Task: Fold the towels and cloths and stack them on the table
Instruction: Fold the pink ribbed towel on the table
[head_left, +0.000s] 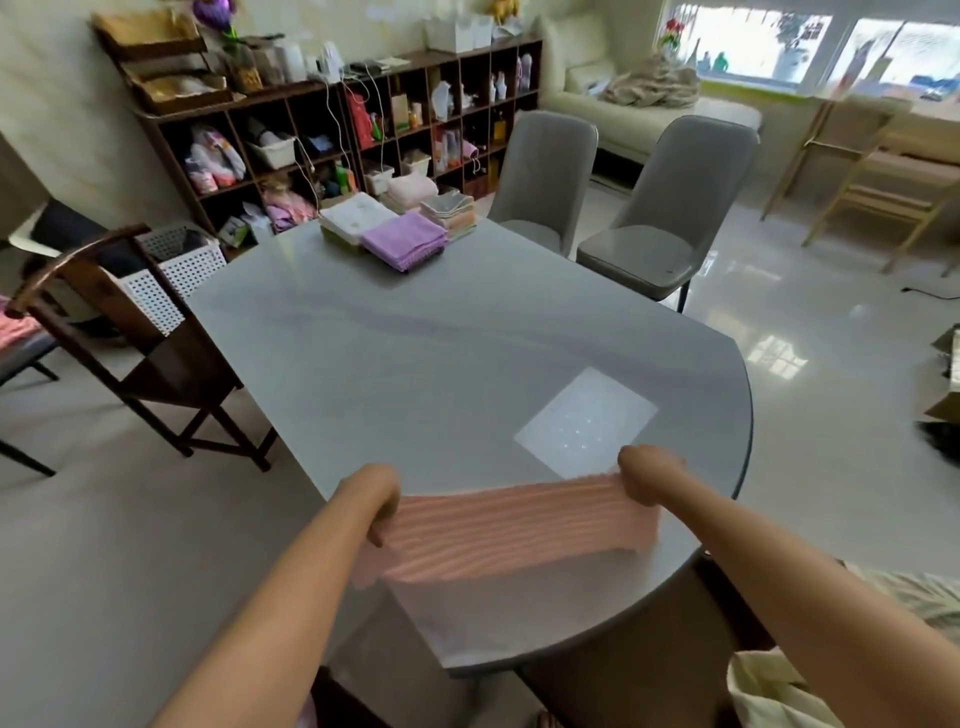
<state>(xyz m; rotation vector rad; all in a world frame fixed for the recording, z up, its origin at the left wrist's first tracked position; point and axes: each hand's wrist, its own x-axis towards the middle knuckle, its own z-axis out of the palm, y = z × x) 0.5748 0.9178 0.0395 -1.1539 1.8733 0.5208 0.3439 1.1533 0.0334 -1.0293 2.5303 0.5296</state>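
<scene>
Presently, near edge of table (467, 338): both hands hold one pink ribbed cloth (514, 525) stretched flat between them, just above the tabletop.
Left hand (382, 512): fingers curled round the cloth's left end, gripping it; hand sits at the table's near-left rim.
Right hand (641, 480): fingers curled round the cloth's right end, pinching the upper corner; over the table, near its right rim.
Cloth state: looks already doubled lengthwise, a long band; lower edge hangs toward the near rim. Whether it touches the table, cannot tell.
Step in hand (judgement): squaring the band before the next fold.
Doing it well (judgement): keep even tension on both ends, line up the edges, lay it flat on the table, then bring one end over the other so corners meet; smooth before lifting.
Risk (judgement): soft ribbed fabric may sag in the middle and skew the fold.
Mid table: one pale square patch of light (587, 421), just beyond the right hand.
Far end of table: four folded stacks counted: purple stack (404, 239), white stack (356, 215), striped peach stack (449, 212), pink stack (413, 189) behind them.
Beyond table, right side: two grey chairs (665, 208).
Count of hands: two.
Count of cloths in hand: one.
</scene>
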